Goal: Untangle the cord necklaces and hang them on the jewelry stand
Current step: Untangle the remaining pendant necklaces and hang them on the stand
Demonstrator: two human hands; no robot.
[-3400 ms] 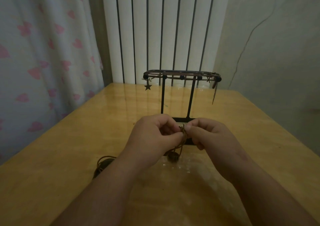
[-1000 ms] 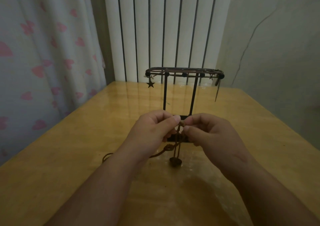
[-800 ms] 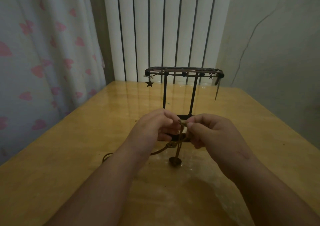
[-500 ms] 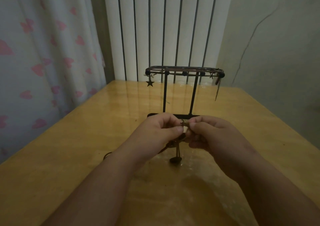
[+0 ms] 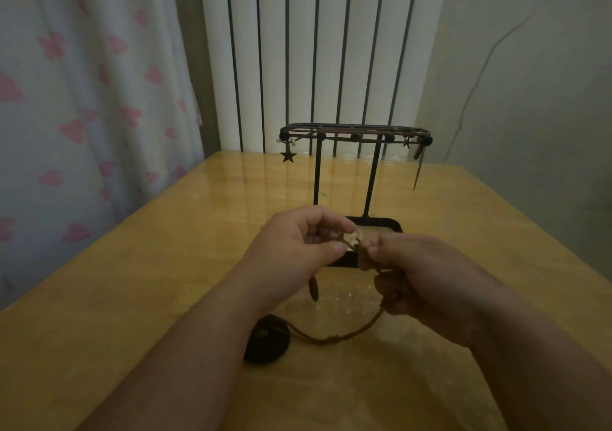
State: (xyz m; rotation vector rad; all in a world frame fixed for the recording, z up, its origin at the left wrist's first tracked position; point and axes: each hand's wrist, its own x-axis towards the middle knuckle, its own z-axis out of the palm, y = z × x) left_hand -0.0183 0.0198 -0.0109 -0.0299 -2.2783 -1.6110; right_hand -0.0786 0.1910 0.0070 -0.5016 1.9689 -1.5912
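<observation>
A tangled brown cord necklace is stretched between my two hands above the table. My left hand pinches one end of the knot and my right hand pinches the other. A small dark pendant dangles below my left hand. More cord sags from my right hand down to a dark round pendant lying on the table. Behind my hands stands the black jewelry stand, with a beaded necklace and a star charm on its top bar.
The yellow wooden table meets a white radiator at its far edge. A curtain with pink hearts hangs on the left and a grey wall is on the right.
My hands have drawn apart and stretched the knot. My right hand dropped lower and the round pendant came into view beside my left forearm.
</observation>
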